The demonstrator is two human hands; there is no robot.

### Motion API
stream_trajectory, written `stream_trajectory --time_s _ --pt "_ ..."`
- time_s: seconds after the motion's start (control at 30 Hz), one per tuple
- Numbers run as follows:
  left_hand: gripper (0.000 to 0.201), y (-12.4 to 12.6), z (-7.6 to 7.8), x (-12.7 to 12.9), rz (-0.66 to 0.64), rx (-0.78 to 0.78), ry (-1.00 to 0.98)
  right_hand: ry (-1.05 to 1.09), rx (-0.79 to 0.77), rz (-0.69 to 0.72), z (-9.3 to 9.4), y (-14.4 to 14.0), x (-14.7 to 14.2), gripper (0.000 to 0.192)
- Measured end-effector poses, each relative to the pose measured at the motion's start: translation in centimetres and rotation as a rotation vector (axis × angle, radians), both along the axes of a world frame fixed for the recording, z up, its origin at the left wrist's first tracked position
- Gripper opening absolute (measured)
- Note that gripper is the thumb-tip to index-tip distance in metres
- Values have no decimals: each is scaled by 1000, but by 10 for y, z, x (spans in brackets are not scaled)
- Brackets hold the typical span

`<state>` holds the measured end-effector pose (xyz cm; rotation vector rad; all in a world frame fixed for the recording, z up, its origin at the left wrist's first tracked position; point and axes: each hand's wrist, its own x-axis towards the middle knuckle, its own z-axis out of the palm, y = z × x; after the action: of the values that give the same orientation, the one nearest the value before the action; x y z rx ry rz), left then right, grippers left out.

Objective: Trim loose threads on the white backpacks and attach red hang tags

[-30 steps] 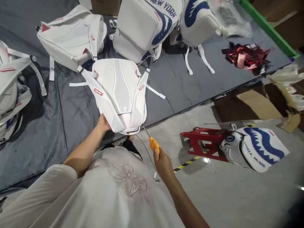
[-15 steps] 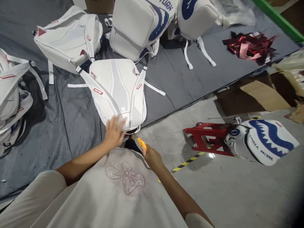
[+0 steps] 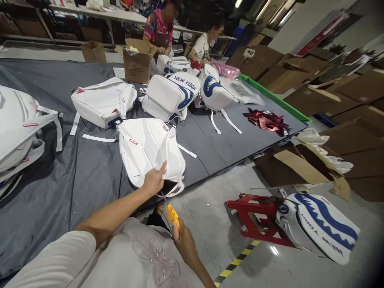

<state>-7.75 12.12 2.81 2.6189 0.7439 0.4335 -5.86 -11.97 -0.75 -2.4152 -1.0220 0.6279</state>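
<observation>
A white backpack (image 3: pixel 132 156) lies on the grey-covered table with its perforated back panel and shoulder straps facing up. My left hand (image 3: pixel 153 182) is closed on its lower edge, thumb up against the right shoulder strap; the fingers underneath are hidden. White webbing loops hang from the bag's near right corner. My right hand (image 3: pixel 184 240) grips a yellow-handled tool (image 3: pixel 173 216) in front of the table edge. Its thin metal tip points up toward the backpack's bottom; the exact kind of tool is unclear.
More white backpacks (image 3: pixel 165 98) stand beyond and at the left. Red shiny strips (image 3: pixel 267 120) lie at the table's right end. A red stool (image 3: pixel 258 220) bears a white-and-blue backpack (image 3: pixel 327 224). Cardboard boxes (image 3: pixel 136 64) and two people sit across the table.
The view has tilted up, showing the far side of the room. My left hand has gone from open fingers over the backpack to gripping its lower part. The tool stays in my right hand.
</observation>
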Motion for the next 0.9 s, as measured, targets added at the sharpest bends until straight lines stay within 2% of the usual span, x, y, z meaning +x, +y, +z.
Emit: stream_trajectory --time_s 0.1,0.17,0.2,0.23,0.27,0.3,0.37,0.43,0.5,0.53,0.6,0.67,0.73,0.8,0.9 --pt "78 13 60 11 222 -270 -473 -184 249 10 21 8 -3 43" --pt "76 20 86 4 306 -407 -844 -249 384 54 37 13 -3 42" --pt "74 21 90 -4 334 -447 -998 -263 429 82 42 15 -2 41" --pt "69 19 86 -15 366 -470 -1107 -267 456 110 46 15 -2 40" --pt "62 14 76 -29 409 -485 -1158 -269 461 135 46 13 -1 39" --pt "53 7 59 -44 457 -498 -1144 -270 448 155 44 10 1 39" --pt "40 -14 19 -77 511 -531 -945 -268 366 172 30 3 5 43" --pt "33 -36 -17 -110 349 -548 -624 -224 209 177 10 -4 9 47" --pt "30 -46 -33 -139 183 -425 -364 -139 30 174 -10 -9 13 50" --pt "34 -44 -34 -150 139 -310 -259 -95 -45 171 -19 -12 14 51" --pt "59 -25 -27 -160 88 -52 -77 -32 -132 154 -31 -16 15 52" --pt "84 6 -17 -154 -2 101 87 7 -153 136 -35 -22 17 51" --pt "75 39 -8 -136 -84 92 222 32 -124 104 -32 -32 18 49" --pt "53 65 6 -111 -25 29 264 58 -24 57 -23 -41 19 46" --pt "31 88 40 -76 115 61 34 70 187 -8 0 -37 18 44"
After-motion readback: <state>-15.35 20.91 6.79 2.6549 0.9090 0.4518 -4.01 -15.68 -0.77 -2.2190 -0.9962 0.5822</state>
